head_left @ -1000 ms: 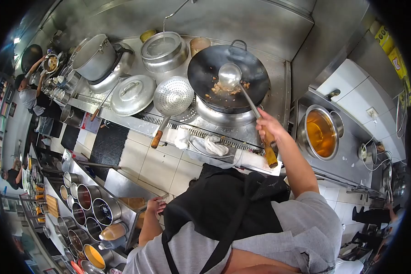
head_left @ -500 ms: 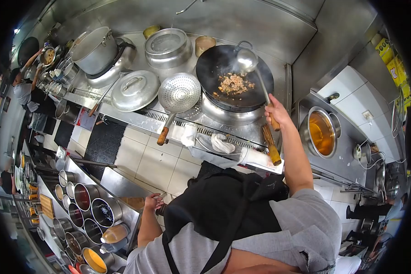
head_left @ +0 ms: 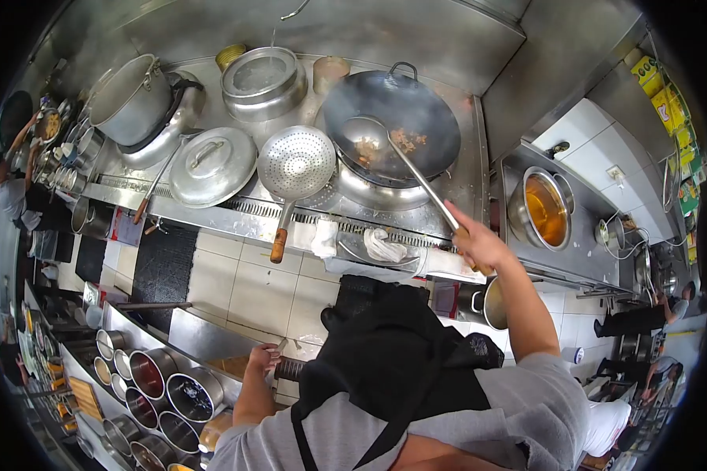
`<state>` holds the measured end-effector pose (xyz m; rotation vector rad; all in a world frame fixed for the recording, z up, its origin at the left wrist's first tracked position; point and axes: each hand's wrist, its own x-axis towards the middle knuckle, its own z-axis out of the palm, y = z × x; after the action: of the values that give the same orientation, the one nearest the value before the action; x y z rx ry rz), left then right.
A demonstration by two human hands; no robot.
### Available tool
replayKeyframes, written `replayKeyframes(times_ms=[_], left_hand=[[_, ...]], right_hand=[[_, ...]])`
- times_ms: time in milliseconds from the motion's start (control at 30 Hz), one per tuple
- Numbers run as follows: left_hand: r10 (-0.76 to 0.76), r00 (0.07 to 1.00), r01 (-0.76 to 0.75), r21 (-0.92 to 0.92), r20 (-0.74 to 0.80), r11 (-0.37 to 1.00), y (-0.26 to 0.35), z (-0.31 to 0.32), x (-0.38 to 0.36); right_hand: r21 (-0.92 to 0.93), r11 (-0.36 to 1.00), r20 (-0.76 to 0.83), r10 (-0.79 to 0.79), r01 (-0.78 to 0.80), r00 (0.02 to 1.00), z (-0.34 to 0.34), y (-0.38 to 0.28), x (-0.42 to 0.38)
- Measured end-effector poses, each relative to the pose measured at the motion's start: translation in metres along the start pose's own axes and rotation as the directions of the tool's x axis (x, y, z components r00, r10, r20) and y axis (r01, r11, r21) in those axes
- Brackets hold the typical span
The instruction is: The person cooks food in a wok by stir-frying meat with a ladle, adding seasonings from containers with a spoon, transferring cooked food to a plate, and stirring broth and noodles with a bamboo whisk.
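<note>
Ladle bowl now down in wok w/ food, was raised. R hand clenched on ladle handle. L hand at counter edge, grip unclear.

The right hand hides the ladle handle's end. At eight o'clock, the tubs run off the edge. The left hand grips something too small to identify.
</note>
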<state>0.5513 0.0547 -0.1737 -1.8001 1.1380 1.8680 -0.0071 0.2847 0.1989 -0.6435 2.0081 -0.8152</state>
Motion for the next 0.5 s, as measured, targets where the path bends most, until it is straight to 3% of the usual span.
replayKeyframes(times_ms=[133,167,233,267,333,400,467,500], left_hand=[[-0.015,0.998,0.013,0.039,0.066,0.999,0.038,-0.025,0.024],[0.006,0.997,-0.012,0.080,0.073,0.997,0.051,-0.025,0.020],[0.042,0.996,-0.052,0.116,0.084,0.992,0.071,-0.017,0.017],[0.077,0.993,-0.089,0.134,0.093,0.987,0.080,-0.014,0.015],[0.114,0.991,-0.120,0.081,0.074,0.989,0.094,-0.007,0.009],[0.211,0.974,-0.214,0.024,0.087,0.977,0.105,0.006,0.001],[0.192,0.977,-0.195,0.026,0.090,0.980,0.108,0.015,-0.003],[0.159,0.983,-0.163,0.037,0.092,0.986,0.106,0.018,-0.002]], right_hand=[[0.000,0.993,0.049,0.116,-0.116,0.992,0.004,0.023,-0.002],[-0.192,0.980,-0.077,0.041,-0.055,0.996,-0.002,0.047,0.021],[-0.335,0.942,-0.200,-0.077,0.006,0.977,-0.023,0.065,0.049],[-0.329,0.944,-0.208,-0.086,0.013,0.974,-0.033,0.059,0.054],[-0.106,0.993,-0.243,0.031,-0.058,0.969,-0.044,0.033,0.054],[-0.116,0.989,-0.319,0.051,-0.092,0.946,-0.034,0.026,0.065],[-0.458,0.884,-0.595,-0.226,-0.095,0.772,-0.017,0.062,0.110],[-0.464,0.869,-0.615,-0.177,-0.172,0.768,-0.006,0.060,0.120]])
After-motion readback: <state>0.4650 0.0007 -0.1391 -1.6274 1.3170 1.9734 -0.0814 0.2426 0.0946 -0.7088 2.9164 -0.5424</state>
